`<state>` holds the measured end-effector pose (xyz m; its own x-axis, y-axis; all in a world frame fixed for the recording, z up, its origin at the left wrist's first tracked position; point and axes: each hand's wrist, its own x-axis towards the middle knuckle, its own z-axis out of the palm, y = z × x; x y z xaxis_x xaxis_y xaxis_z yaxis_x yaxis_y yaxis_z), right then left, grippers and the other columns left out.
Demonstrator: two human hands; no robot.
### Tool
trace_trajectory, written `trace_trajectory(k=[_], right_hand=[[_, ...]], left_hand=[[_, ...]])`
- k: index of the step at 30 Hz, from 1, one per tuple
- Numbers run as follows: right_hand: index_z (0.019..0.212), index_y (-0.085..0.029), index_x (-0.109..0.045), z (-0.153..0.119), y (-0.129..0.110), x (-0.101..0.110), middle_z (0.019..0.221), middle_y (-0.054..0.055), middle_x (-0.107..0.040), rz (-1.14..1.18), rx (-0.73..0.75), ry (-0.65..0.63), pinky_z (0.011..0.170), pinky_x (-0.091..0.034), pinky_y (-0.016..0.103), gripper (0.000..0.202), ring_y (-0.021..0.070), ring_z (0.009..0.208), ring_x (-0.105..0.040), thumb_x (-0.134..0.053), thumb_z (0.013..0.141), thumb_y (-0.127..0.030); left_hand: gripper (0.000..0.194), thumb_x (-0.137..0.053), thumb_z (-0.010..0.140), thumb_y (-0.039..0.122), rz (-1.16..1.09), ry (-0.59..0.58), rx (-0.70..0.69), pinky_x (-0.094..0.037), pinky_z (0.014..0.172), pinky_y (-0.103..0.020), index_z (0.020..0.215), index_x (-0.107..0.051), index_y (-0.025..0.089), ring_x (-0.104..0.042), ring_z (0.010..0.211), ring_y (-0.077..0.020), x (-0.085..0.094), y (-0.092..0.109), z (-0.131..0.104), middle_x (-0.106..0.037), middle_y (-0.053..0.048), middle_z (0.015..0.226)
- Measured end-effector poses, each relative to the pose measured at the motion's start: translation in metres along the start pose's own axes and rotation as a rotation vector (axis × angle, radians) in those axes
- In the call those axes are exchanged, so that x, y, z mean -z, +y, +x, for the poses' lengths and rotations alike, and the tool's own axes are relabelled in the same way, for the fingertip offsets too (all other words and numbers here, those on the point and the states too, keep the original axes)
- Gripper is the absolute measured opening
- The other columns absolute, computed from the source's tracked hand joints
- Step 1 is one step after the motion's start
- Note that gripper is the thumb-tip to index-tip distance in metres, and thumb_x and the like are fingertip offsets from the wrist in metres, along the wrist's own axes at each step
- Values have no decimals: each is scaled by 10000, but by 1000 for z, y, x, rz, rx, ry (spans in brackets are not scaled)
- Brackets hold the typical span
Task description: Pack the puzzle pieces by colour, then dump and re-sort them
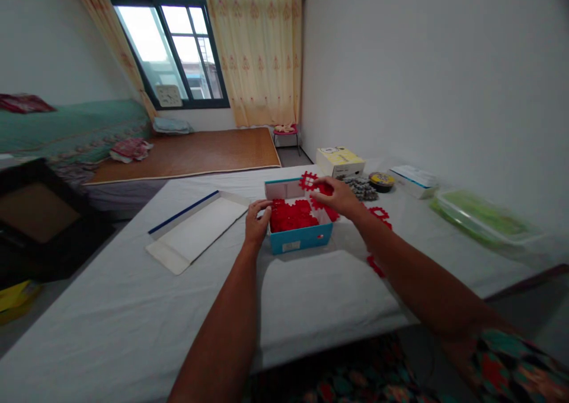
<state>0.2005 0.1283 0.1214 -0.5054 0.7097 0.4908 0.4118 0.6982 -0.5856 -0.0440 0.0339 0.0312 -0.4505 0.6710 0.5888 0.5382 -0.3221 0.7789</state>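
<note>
A blue cardboard box [303, 237] stands uncovered on the white-covered table, with many red toothed plastic pieces [293, 215] heaped inside. My left hand [256, 222] grips the box's left wall, fingers bent at the rim. Over the box's right side, my right hand [335, 197] is closed on a red gear-shaped plastic piece [308, 181]. More red pieces show just under that hand; whether it holds them too, I cannot tell. Several loose red pieces [379, 213] lie on the table to the right, partly hidden by my right forearm.
The white box lid [200, 228] lies left of the box, inner side up. Along the wall are a yellow carton [340, 162], a grey bumpy pile [359, 187], a tape roll [381, 182], a small white box [412, 181] and a clear container with green contents [482, 216].
</note>
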Motion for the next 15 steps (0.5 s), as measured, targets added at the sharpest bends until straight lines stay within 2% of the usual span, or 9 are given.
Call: trace_trajectory(k=[3,5,8,11,13,15], right_hand=[[1115,-205,-677,13,-17,-14,1186,87,-681,-15,156,-141,997,-438,419,416,239,1103,-612,-586,843,-507],[1126,-208,-676,14,-8,-9,1226,84,-667,-10,196,-112,1050,-397,420,407,229,1171,-581,-490,910,-499],[1126,-200,-675,5,38,18,1234,90,-665,-48,60,-20,1055,-400,414,449,221,1173,-583,-352,971,-471],[1119,-189,-677,-20,102,51,1225,112,-670,-203,-221,-7,1018,-433,405,489,241,1164,-592,-283,985,-447],[1085,-175,-690,-42,139,67,1164,143,-691,-364,-420,-57,980,-452,425,498,277,1134,-608,-288,980,-447],[1118,-172,-685,-63,165,73,1180,152,-683,-461,-491,-133,987,-442,444,497,295,1142,-603,-307,970,-460]], left_hand=[[209,-571,832,331,2,1,-10,-544,823,-354,935,-709,213,-584,1074,-228,1,1,0,-650,-86,1066],[209,-575,831,335,3,1,-15,-545,818,-350,933,-711,215,-585,1069,-227,1,1,0,-648,-87,1068],[211,-573,830,328,5,3,-11,-539,838,-359,936,-714,213,-586,1067,-227,1,2,0,-644,-88,1070],[215,-567,829,315,2,2,-20,-522,887,-380,935,-716,203,-585,1071,-228,0,2,0,-645,-89,1061],[218,-560,831,311,8,3,-34,-506,923,-394,933,-717,200,-584,1073,-228,0,2,1,-645,-87,1056],[220,-551,837,313,16,6,-48,-486,959,-405,933,-716,204,-584,1071,-225,0,1,2,-648,-80,1054]])
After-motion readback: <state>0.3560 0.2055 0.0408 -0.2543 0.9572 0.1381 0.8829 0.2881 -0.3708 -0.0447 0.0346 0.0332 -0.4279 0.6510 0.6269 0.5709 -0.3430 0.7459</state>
